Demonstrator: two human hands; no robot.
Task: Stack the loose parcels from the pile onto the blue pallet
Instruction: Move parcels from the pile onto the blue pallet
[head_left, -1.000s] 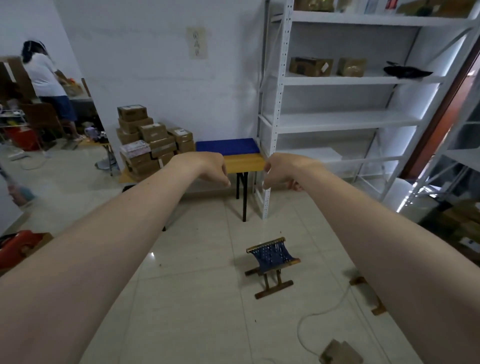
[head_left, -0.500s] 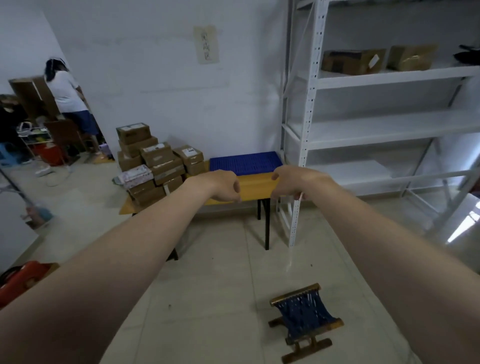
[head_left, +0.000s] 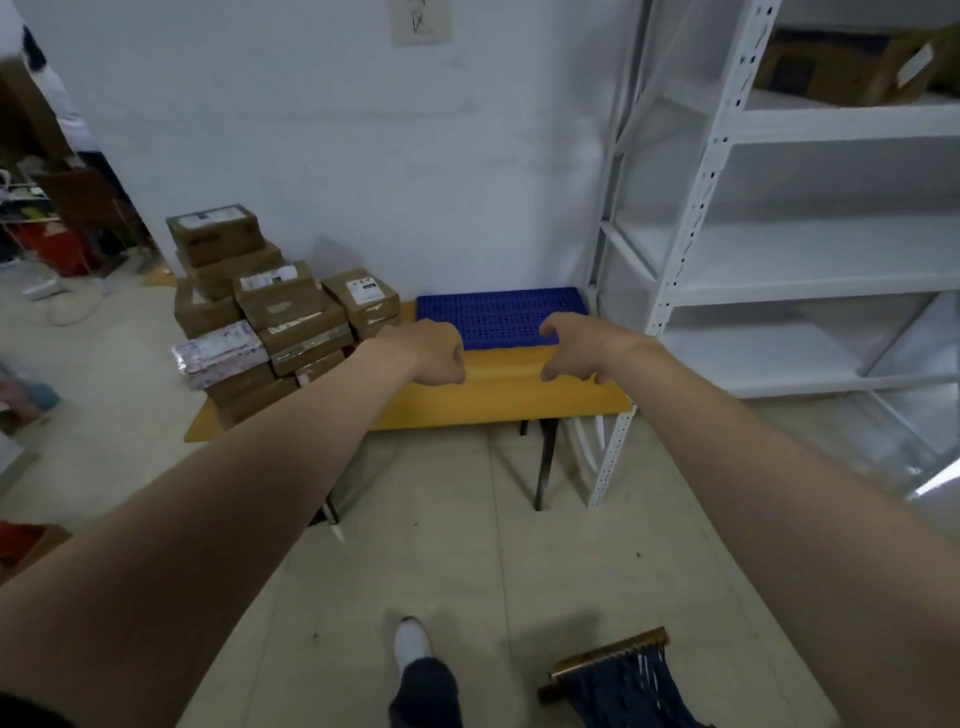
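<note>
A pile of brown cardboard parcels (head_left: 275, 312) stands on the left half of a yellow table (head_left: 498, 400), with one pale wrapped parcel (head_left: 221, 353) at its front left. The blue pallet (head_left: 498, 314) lies flat on the table's right half, against the wall, with nothing on it. Both my arms reach forward in the air. My left hand (head_left: 434, 353) hangs with fingers loosely curled and holds nothing, in line with the pallet's left edge. My right hand (head_left: 576, 348) hangs the same way, in line with the pallet's right edge.
A white metal shelf rack (head_left: 696, 208) stands right of the table, a cardboard box (head_left: 841, 67) on an upper shelf. A small folding stool (head_left: 623, 680) sits on the tiled floor at the lower right. My foot (head_left: 413, 644) shows below. Another person (head_left: 36, 73) stands far left.
The view has moved closer to the table; pile and pallet appear larger and nearer. Both hands stay held out in front, holding nothing. My foot has come into view.
</note>
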